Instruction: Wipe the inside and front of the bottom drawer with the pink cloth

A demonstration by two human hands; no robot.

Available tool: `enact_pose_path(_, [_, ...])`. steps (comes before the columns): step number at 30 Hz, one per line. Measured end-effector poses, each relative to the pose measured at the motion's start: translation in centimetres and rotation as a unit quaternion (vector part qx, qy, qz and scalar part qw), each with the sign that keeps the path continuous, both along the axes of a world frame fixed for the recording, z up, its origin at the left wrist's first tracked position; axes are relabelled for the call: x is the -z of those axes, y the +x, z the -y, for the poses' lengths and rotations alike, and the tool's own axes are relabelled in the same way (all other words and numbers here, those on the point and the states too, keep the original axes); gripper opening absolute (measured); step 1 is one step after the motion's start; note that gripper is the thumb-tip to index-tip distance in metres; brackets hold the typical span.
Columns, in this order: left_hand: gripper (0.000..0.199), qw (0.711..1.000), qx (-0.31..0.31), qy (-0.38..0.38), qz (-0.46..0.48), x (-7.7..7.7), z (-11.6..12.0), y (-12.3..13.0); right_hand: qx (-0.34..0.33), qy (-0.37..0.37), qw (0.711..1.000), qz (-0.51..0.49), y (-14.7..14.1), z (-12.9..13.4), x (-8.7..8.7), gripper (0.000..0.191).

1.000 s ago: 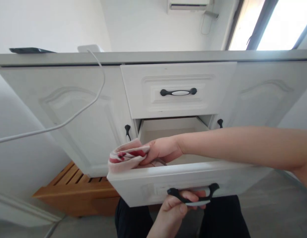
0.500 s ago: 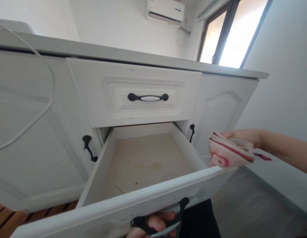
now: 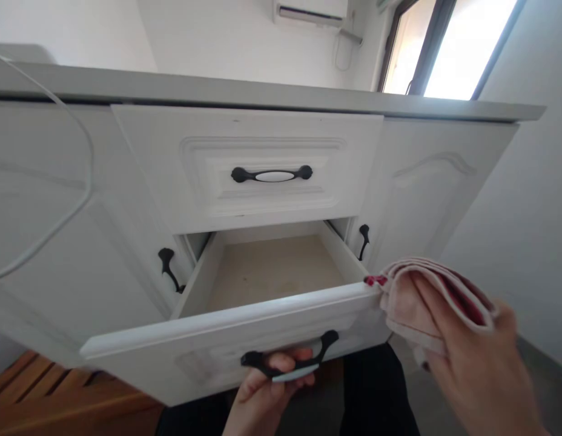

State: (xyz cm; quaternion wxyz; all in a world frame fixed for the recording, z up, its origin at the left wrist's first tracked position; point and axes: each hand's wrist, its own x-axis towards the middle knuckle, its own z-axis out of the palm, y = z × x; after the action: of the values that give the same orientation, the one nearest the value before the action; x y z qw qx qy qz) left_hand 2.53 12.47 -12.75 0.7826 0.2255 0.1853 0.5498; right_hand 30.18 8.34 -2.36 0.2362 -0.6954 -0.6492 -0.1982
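Observation:
My left hand (image 3: pixel 274 381) is wrapped round the black drawer handle (image 3: pixel 330 344) with its pale oval inlay. That handle belongs to a white drawer (image 3: pixel 140 345), which is pulled out and tilts slightly in my view. Its inside shows a beige bottom (image 3: pixel 272 266) and pale side walls. At the right front corner of the drawer, my right hand (image 3: pixel 476 351) grips a folded pink-and-white cloth (image 3: pixel 408 303) with red parts. The cloth touches or nearly touches the drawer front's right end; exact contact is hard to tell.
A shut upper drawer (image 3: pixel 272 142) sits above, under a pale countertop (image 3: pixel 263 94). Cabinet doors with black handles flank it. A white cable (image 3: pixel 88 157) hangs at the left. Wooden slats (image 3: pixel 40 378) lie at lower left, and my dark-clad legs (image 3: pixel 376 387) are below the drawer.
The drawer has slid partway inward, with my left hand still on its handle. My right hand has moved the cloth from the top of the drawer's right corner to its outer front side.

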Motion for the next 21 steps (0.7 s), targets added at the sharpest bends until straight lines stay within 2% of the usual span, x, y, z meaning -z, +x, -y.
enact_pose_path(2, [0.017,1.0,0.01,0.007,-0.025,-0.3,-1.5,0.1,0.055,-0.013,0.998,-0.008,-2.9,-2.7,0.2,0.066])
enact_pose_path(4, [0.019,1.0,-0.002,0.009,-0.03,-0.4,-3.0,0.5,0.065,-0.023,0.997,-0.042,-5.7,-5.6,-0.5,0.057])
enact_pose_path(7, [0.022,0.999,-0.034,0.021,-0.012,-0.5,-5.0,1.2,-0.002,-0.029,0.997,-0.072,-10.5,-9.3,-1.2,0.048])
enact_pose_path(11, [0.02,0.998,-0.051,0.03,-0.003,-0.5,-6.8,1.7,-0.168,-0.006,0.984,-0.055,-18.1,-12.5,0.1,0.044])
enact_pose_path(13, [0.022,0.997,-0.07,0.031,-0.006,-0.4,-7.6,1.6,-0.269,0.029,0.963,0.006,-21.7,-13.8,0.6,0.041])
enact_pose_path(15, [0.025,0.996,-0.082,0.044,-0.008,-0.4,-8.6,1.3,-0.342,0.089,0.932,0.077,-24.8,-15.4,0.6,0.037])
enact_pose_path(16, [0.027,0.995,-0.079,0.052,-0.013,-0.3,-9.3,1.2,-0.362,0.124,0.918,0.107,-26.1,-16.3,0.4,0.035])
enact_pose_path(18, [0.03,0.995,-0.07,0.067,-0.032,-0.3,-10.8,1.0,-0.36,0.188,0.903,0.138,-28.2,-18.1,0.0,0.034])
enact_pose_path(21, [0.036,0.992,-0.056,0.092,-0.061,-0.2,-13.1,0.9,-0.333,0.212,0.908,0.142,-29.5,-20.7,0.3,0.037])
